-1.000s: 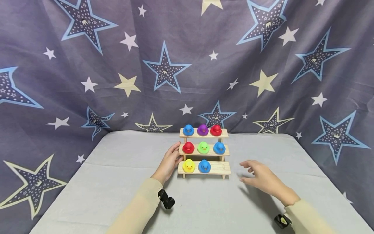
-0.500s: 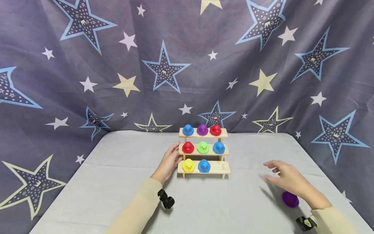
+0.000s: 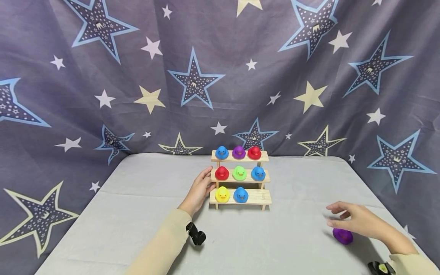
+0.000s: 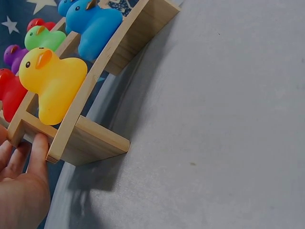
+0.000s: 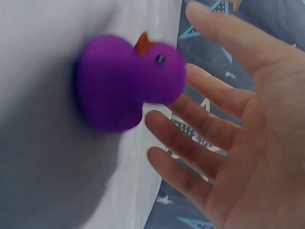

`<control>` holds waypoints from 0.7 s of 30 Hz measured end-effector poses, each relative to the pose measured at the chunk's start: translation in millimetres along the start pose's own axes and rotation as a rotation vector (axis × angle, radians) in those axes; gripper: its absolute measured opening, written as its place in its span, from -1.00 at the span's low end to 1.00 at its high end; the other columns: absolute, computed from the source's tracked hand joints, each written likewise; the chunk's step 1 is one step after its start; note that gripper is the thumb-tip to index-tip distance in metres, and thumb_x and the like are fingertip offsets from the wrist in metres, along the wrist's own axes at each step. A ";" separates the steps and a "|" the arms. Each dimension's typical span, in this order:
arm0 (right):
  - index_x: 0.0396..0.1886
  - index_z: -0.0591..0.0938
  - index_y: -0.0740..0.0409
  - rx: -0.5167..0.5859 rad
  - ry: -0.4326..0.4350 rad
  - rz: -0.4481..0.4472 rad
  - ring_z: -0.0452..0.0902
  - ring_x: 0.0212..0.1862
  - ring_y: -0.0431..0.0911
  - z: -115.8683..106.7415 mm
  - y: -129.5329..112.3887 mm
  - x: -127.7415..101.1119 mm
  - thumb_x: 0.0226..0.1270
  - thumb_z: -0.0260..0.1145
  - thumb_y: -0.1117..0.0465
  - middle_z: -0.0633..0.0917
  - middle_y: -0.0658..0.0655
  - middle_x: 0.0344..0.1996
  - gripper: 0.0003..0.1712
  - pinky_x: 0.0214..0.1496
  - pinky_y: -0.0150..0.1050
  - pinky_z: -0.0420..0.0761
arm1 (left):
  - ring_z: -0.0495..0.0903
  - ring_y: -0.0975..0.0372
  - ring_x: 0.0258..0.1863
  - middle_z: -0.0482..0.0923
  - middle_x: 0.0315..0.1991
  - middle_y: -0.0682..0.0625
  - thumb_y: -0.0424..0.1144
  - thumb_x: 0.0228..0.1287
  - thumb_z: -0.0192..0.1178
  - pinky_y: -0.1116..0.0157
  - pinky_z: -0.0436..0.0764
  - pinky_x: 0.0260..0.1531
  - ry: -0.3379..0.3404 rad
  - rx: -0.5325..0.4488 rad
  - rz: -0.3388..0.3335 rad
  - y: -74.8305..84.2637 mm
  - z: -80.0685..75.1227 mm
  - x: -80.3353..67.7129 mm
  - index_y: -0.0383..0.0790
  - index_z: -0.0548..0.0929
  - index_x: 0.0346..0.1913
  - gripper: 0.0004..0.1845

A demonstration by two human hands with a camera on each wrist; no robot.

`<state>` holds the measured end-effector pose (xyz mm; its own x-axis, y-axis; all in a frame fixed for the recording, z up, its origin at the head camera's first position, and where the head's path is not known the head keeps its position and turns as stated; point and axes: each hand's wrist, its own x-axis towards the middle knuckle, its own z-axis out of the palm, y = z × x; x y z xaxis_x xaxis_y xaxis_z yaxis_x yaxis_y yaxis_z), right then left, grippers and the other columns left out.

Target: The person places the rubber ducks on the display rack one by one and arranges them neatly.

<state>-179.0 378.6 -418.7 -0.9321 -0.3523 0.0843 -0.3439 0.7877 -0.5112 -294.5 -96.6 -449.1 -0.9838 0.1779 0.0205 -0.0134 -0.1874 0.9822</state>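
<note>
A three-step wooden rack (image 3: 256, 198) stands mid-table with small rubber ducks on it: blue, purple and red on top, red, green and blue in the middle, a yellow duck (image 3: 222, 194) and a blue duck (image 3: 240, 194) on the lowest step. My left hand (image 3: 201, 190) rests with straight fingers against the rack's left side (image 4: 71, 143), and its fingers (image 4: 39, 155) touch the wood. A loose purple duck (image 3: 342, 236) sits on the table at the right. My right hand (image 3: 357, 219) hovers just above that purple duck (image 5: 126, 81) with fingers (image 5: 209, 119) spread, not touching it.
A grey cloth covers the table (image 3: 144, 217). A star-patterned curtain (image 3: 192, 80) hangs behind and around the sides. The right third of the rack's lowest step (image 3: 262, 197) holds no duck. Small black cameras sit on both wrists.
My right hand has swung from beside the rack to the right and toward me, ending over the purple duck. The left hand and the rack have stayed still.
</note>
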 end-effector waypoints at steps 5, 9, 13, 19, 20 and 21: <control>-0.01 0.65 0.25 0.030 -0.057 -0.016 0.56 -0.29 -0.33 0.5 13.8 -10.3 0.20 0.50 0.12 0.72 0.15 -0.15 -0.56 -0.34 -0.34 0.61 | 0.19 -0.09 0.46 0.02 0.55 -0.30 -0.40 0.48 -0.22 0.09 0.30 0.43 0.007 0.001 -0.006 -1.0 -0.5 0.3 -0.30 0.06 0.57 -0.38; 0.00 0.65 0.25 0.052 -0.087 -0.045 0.50 -0.26 -0.37 4.7 23.3 -15.4 0.18 0.52 0.14 0.70 0.04 -0.17 -0.56 -0.31 -0.37 0.58 | 0.19 -0.09 0.46 0.01 0.55 -0.30 -0.41 0.48 -0.22 0.09 0.29 0.43 0.010 -0.002 -0.008 -0.9 -0.2 0.9 -0.30 0.06 0.57 -0.38; 0.01 0.63 0.34 0.097 -0.085 -0.128 0.50 -0.21 -0.37 10.6 31.3 -17.3 0.10 0.56 0.24 0.70 0.03 -0.17 -0.50 -0.26 -0.42 0.58 | 0.19 -0.09 0.46 0.01 0.55 -0.29 -0.41 0.47 -0.21 0.09 0.29 0.43 0.009 0.001 -0.007 0.0 0.4 0.7 -0.30 0.06 0.58 -0.37; -0.02 0.58 0.26 0.125 -0.060 -0.219 0.48 -0.18 -0.36 18.7 39.4 -18.9 -0.03 0.62 0.30 0.61 -0.04 -0.22 -0.44 -0.25 -0.44 0.59 | 0.18 -0.09 0.46 0.02 0.55 -0.29 -0.42 0.47 -0.22 0.08 0.29 0.43 0.009 0.000 -0.002 0.0 0.2 -0.1 -0.30 0.06 0.57 -0.37; -0.03 0.57 0.22 0.124 -0.061 -0.218 0.46 -0.20 -0.37 19.7 40.2 -19.3 -0.03 0.62 0.30 0.59 -0.07 -0.23 -0.44 -0.27 -0.43 0.58 | 0.18 -0.09 0.46 0.02 0.55 -0.29 -0.42 0.47 -0.22 0.08 0.29 0.43 0.010 -0.001 -0.003 -0.4 0.0 -0.1 -0.29 0.06 0.57 -0.37; -0.03 0.55 0.19 0.123 -0.060 -0.217 0.45 -0.21 -0.37 20.6 40.8 -19.8 -0.03 0.62 0.30 0.57 -0.09 -0.24 -0.44 -0.29 -0.42 0.56 | 0.18 -0.09 0.47 0.02 0.55 -0.29 -0.42 0.47 -0.22 0.09 0.29 0.43 0.009 -0.001 -0.003 -0.7 -0.1 0.0 -0.30 0.06 0.57 -0.37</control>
<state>-172.3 407.2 -458.9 -0.8286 -0.5382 0.1543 -0.5150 0.6246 -0.5871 -294.5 -96.5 -449.8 -0.9854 0.1696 0.0158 -0.0165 -0.1875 0.9821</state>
